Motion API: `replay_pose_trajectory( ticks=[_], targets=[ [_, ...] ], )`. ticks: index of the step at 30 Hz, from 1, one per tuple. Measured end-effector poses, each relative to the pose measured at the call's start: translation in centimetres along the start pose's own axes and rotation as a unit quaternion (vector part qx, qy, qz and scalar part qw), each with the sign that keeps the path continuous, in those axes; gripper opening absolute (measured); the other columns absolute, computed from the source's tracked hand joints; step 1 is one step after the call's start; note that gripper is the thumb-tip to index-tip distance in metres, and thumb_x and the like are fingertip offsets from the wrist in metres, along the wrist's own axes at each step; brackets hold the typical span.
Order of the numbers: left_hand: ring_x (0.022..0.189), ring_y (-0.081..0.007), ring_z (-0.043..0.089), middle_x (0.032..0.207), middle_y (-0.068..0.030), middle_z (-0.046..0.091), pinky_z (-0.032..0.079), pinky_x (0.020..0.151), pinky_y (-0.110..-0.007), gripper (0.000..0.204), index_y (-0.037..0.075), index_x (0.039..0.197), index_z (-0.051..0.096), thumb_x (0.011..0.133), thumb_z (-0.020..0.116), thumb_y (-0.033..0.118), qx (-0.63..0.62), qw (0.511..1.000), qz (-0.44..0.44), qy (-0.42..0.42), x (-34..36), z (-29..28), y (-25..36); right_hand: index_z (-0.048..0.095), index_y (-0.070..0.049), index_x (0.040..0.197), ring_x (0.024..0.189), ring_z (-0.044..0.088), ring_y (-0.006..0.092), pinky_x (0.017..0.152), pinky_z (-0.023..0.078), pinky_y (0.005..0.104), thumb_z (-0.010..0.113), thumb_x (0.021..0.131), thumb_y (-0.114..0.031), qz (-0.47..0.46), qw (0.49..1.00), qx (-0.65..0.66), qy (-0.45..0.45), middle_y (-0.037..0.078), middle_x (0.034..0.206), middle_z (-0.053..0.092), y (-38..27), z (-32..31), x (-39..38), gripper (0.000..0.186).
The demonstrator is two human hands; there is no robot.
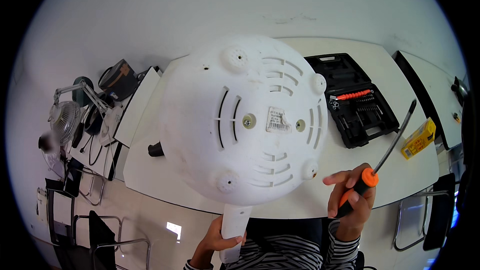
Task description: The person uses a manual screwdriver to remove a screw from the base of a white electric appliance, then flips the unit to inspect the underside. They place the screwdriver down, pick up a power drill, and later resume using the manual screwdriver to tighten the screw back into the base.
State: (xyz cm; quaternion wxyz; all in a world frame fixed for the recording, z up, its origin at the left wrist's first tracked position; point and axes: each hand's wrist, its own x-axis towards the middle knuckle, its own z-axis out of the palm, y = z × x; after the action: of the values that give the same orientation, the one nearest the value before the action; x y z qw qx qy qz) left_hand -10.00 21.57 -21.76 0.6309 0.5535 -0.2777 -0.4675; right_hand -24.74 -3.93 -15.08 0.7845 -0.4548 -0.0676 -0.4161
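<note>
- Left hand (217, 235): fingers wrapped round the handle (234, 227) of the white appliance (245, 142), thumb across it; the far fingertips are hidden.
- Right hand (356, 197): gripping the screwdriver (369, 177) by its orange-black grip, index finger poking out toward the appliance, blade aimed up toward the desk's (395, 72) far right corner.
- Appliance: base toward camera, above the desk, handle reaching past the front edge. Can't tell if the far side rests on anything.
- Risk 1: drop or twist. Round body, one hand, all the load out on the handle; if it's unsupported, any push on the base could roll it in the grip.
- Risk 2: driver slip. The two round recesses (249, 121) look deep; a tilted or ill-fitting tip could cam out, chew a screw or skid across the plastic. Tip type too small to tell.
- Risk 3: poke or sweep. Blade sticks out between the open tool case (351, 142) and the yellow carton (419, 139) near the right edge, as seen from here. A careless swing could clip the carton.
- Risk 4: lost small parts. Loose hardware might fall through the vent slots (275, 82) or roll off the front edge.
</note>
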Motion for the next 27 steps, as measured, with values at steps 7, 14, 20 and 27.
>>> replay_pose_trajectory(
  ticks=[7, 14, 20, 27],
  targets=[
    [0.070, -0.0172, 0.061, 0.078, -0.0100, 0.061, 0.049, 0.066, -0.031, 0.040, -0.006, 0.107, 0.046, 0.072, 0.063, 0.004, 0.041, 0.999, 0.007, -0.016, 0.3, 0.6, -0.1, 0.042, -0.001, 0.090, 0.048, 0.042, 0.0010, 0.048, 0.039, 0.0159, 0.054, 0.081, -0.001, 0.057, 0.991, -0.110, -0.059, 0.031, 0.113, 0.056, -2.0, 4.4, 4.0, 0.014],
    [0.068, -0.0147, 0.061, 0.078, -0.0078, 0.062, 0.049, 0.066, -0.029, 0.044, -0.005, 0.109, 0.048, 0.070, 0.065, 0.008, 0.096, 0.995, -0.011, -0.008, 0.1, 0.7, -0.2, 0.044, 0.002, 0.092, 0.057, 0.053, 0.0074, 0.051, 0.040, 0.0175, 0.053, 0.077, 0.000, -0.020, 0.941, -0.324, -0.098, 0.023, 0.094, 0.063, -2.6, 6.3, 5.9, 0.018],
    [0.074, -0.0149, 0.060, 0.084, -0.0087, 0.063, 0.047, 0.070, -0.028, 0.058, -0.005, 0.118, 0.047, 0.067, 0.068, 0.012, 0.138, 0.990, -0.023, 0.020, -0.2, 0.3, -0.6, 0.044, 0.004, 0.094, 0.065, 0.060, 0.0174, 0.053, 0.042, 0.0198, 0.052, 0.076, -0.002, -0.028, 0.933, -0.345, -0.097, 0.008, 0.058, 0.051, -2.9, 6.4, 5.9, 0.020],
    [0.082, -0.0175, 0.058, 0.092, -0.0107, 0.062, 0.044, 0.075, -0.031, 0.064, -0.005, 0.121, 0.047, 0.065, 0.069, 0.015, 0.157, 0.987, -0.032, 0.029, -0.4, 0.2, -1.0, 0.049, 0.002, 0.100, 0.058, 0.046, 0.0044, 0.054, 0.038, 0.0177, 0.054, 0.077, 0.001, -0.032, 0.957, -0.268, -0.105, 0.009, 0.096, 0.065, -2.5, 5.7, 6.1, 0.024]
  ],
)
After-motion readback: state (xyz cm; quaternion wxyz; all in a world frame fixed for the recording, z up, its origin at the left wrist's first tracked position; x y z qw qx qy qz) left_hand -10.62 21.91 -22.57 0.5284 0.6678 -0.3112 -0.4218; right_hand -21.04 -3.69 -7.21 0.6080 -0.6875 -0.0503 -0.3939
